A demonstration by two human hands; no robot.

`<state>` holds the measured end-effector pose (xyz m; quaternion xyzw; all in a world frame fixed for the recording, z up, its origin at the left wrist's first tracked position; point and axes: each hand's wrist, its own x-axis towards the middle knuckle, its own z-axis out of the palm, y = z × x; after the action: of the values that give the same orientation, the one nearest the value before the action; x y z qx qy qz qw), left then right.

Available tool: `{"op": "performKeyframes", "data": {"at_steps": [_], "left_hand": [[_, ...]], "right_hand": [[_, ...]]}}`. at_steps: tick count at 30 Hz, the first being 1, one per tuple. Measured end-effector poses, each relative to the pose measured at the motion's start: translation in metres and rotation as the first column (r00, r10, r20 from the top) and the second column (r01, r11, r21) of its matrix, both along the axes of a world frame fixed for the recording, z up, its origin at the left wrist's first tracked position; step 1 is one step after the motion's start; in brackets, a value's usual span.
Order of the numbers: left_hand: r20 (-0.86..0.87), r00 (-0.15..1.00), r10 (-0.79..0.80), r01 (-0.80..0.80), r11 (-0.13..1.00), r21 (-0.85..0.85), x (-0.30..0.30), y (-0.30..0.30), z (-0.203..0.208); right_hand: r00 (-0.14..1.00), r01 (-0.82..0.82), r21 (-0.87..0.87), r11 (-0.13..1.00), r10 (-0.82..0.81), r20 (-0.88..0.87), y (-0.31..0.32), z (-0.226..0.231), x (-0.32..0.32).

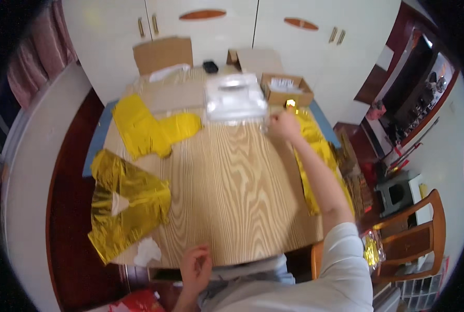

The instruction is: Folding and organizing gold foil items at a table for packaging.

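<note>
Tabletop in pale, wavy wood grain stretches before the person, with a blue layer showing past its left and right sides. White cabinets close off the far side; a brown cardboard piece stands up before them, near a small black object. Beyond the right hand sits a cardboard box with pale contents, just beside a glossy stack of clear plastic packs.

The right hand's grip is bunched, fingertips near that stack's lower right corner; blur hides whether it has hold of anything. Its forearm crosses over a long, shiny gold foil piece, covering part of it. The left hand hangs by the near edge, its grip loosely half curled, with nothing visible in it.

On the left lie two more foil shapes: a smoother, angular yellow one and, nearer, a wrinkled, wide one with a pale patch. Crumpled white tissue rests by the near edge. A curved-back wooden chair stands at right, carrying a clear bag with gold inside.
</note>
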<state>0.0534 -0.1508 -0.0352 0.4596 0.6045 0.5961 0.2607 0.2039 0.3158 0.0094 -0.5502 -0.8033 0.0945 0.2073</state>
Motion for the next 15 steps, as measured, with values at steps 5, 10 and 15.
{"op": "performKeyframes", "data": {"at_steps": [5,10,15], "left_hand": [[0.086,0.992,-0.093,0.094,0.995,-0.015,0.007,-0.028,0.013],[-0.154,0.906,-0.395,0.364,0.911,-0.194,0.012,-0.043,0.004],[-0.471,0.809,-0.351,0.185,0.913,-0.363,0.017,-0.044,-0.071]], "right_hand": [[0.91,-0.315,0.395,0.863,0.392,-0.132,-0.114,0.06,0.033],[0.425,-0.872,0.099,0.479,0.843,-0.33,-0.285,0.056,0.091],[0.504,-0.846,-0.366,0.388,0.804,-0.314,-0.366,-0.048,0.097]]}}
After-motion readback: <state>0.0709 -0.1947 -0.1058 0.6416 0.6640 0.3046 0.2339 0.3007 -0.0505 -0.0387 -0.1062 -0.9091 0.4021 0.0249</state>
